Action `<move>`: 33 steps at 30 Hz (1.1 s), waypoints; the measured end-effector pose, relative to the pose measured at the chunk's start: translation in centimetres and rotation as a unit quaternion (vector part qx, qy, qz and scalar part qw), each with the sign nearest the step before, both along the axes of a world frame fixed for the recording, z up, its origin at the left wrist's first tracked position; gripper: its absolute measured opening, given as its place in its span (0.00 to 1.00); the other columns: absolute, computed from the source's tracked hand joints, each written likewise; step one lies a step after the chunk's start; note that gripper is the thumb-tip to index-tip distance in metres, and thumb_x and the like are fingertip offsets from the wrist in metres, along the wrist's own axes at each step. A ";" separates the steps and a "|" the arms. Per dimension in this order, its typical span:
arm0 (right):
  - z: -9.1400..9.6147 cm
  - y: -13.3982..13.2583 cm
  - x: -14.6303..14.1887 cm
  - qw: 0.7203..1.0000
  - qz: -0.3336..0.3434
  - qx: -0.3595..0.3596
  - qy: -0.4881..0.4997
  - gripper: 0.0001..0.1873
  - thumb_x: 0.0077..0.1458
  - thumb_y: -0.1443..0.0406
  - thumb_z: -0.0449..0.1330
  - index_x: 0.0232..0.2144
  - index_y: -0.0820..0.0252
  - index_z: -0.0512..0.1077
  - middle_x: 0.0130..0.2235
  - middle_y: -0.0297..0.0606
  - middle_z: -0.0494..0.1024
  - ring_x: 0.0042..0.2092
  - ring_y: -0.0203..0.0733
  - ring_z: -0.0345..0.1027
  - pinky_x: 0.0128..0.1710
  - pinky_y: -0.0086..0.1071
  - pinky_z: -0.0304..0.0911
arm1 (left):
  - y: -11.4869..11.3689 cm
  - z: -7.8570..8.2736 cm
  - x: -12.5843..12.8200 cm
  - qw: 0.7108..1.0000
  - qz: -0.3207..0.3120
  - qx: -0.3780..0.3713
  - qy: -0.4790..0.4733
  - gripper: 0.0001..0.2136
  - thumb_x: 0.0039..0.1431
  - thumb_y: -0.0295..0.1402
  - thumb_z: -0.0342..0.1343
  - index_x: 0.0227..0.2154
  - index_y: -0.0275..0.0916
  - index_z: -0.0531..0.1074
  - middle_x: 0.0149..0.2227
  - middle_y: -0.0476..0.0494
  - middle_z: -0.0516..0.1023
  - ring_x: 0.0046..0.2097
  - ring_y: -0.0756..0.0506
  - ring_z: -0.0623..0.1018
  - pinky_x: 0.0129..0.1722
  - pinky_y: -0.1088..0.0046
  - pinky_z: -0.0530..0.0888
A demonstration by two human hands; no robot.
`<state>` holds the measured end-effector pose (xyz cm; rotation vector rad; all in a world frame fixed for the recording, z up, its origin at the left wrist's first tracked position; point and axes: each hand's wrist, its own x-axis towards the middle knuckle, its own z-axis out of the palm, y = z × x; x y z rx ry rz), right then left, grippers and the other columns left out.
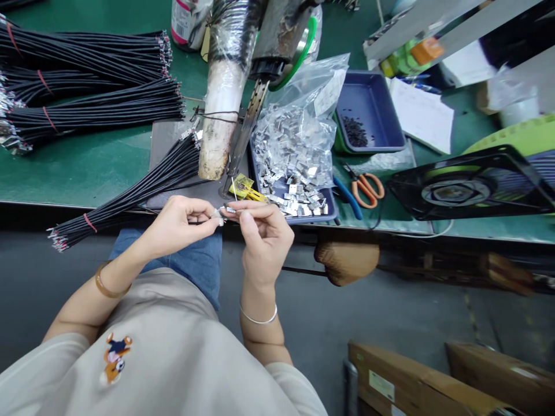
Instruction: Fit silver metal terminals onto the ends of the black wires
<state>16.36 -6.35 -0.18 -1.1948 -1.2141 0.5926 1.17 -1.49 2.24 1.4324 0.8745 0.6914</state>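
Note:
My left hand is closed in a pinch at the bench's front edge, with a black cable running through its fingers. Its fingertips meet those of my right hand, which pinches a small silvery metal connector. Whether cable and connector touch is hidden by the fingers. Just above them, the tip of a mounted soldering iron points down, and a thin pale wire stands near it. A bundle of black cables lies left of my hands, tied with a red band.
More tied cable bundles lie at the left. A tray of metal connectors under a plastic bag sits right of the iron. Beyond are orange-handled scissors, a blue bin of small black pieces, and a black fan.

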 end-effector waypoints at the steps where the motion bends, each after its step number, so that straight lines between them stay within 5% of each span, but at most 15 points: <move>1: 0.0 0.0 0.0 1.000 -0.018 0.008 -0.015 0.05 0.61 0.67 0.61 0.31 0.57 0.71 0.36 0.34 0.82 0.34 0.38 0.80 0.34 0.32 0.77 | 0.0 -0.1 0.0 1.000 0.004 -0.003 -0.002 0.09 0.55 0.33 0.57 0.25 0.32 0.73 0.18 0.54 0.62 0.21 0.57 0.59 0.21 0.80 0.56; 4: 0.1 -0.4 0.1 0.981 -0.093 0.090 -0.144 0.05 0.57 0.71 0.65 0.33 0.55 0.75 0.37 0.34 0.82 0.38 0.38 0.80 0.38 0.32 0.78 | 0.0 -0.4 0.3 1.000 0.027 0.001 -0.014 0.07 0.55 0.32 0.57 0.28 0.32 0.74 0.17 0.57 0.57 0.21 0.57 0.55 0.21 0.80 0.54; 8: -0.1 -0.7 0.1 0.940 -0.080 0.169 -0.285 0.14 0.54 0.75 0.66 0.40 0.53 0.77 0.40 0.34 0.84 0.40 0.37 0.80 0.44 0.31 0.77 | 0.1 -0.4 0.6 0.998 0.050 0.005 -0.037 0.06 0.53 0.31 0.58 0.26 0.33 0.72 0.17 0.57 0.56 0.21 0.57 0.55 0.21 0.80 0.53; 14: -0.9 -0.2 0.0 0.989 -0.061 0.074 -0.108 0.05 0.60 0.71 0.61 0.37 0.57 0.72 0.40 0.37 0.83 0.42 0.39 0.81 0.40 0.33 0.78 | 0.2 0.0 0.7 0.994 0.079 -0.031 -0.062 0.08 0.52 0.33 0.60 0.27 0.32 0.75 0.19 0.53 0.63 0.21 0.56 0.58 0.21 0.81 0.56; 20: -0.9 0.0 0.1 0.967 -0.051 0.130 -0.215 0.08 0.56 0.73 0.64 0.34 0.55 0.72 0.41 0.37 0.85 0.41 0.40 0.81 0.42 0.33 0.78 | 0.4 -0.1 0.8 0.991 0.108 -0.044 -0.062 0.10 0.48 0.36 0.64 0.25 0.32 0.77 0.24 0.47 0.74 0.25 0.54 0.67 0.25 0.80 0.65; 24: -1.2 0.2 0.4 0.937 -0.052 0.186 -0.290 0.10 0.55 0.73 0.65 0.37 0.54 0.72 0.40 0.36 0.85 0.39 0.39 0.82 0.40 0.30 0.78 | 0.5 -0.1 1.1 0.990 0.121 -0.043 -0.059 0.09 0.47 0.35 0.63 0.22 0.32 0.76 0.21 0.49 0.71 0.24 0.55 0.64 0.23 0.80 0.62; 33: -0.8 0.8 0.4 0.944 -0.077 0.147 -0.284 0.08 0.57 0.73 0.63 0.36 0.55 0.71 0.44 0.38 0.85 0.40 0.40 0.82 0.40 0.33 0.78 | 0.5 -0.2 1.8 0.989 0.144 -0.003 -0.038 0.06 0.48 0.31 0.59 0.23 0.33 0.74 0.17 0.56 0.55 0.21 0.57 0.52 0.20 0.79 0.49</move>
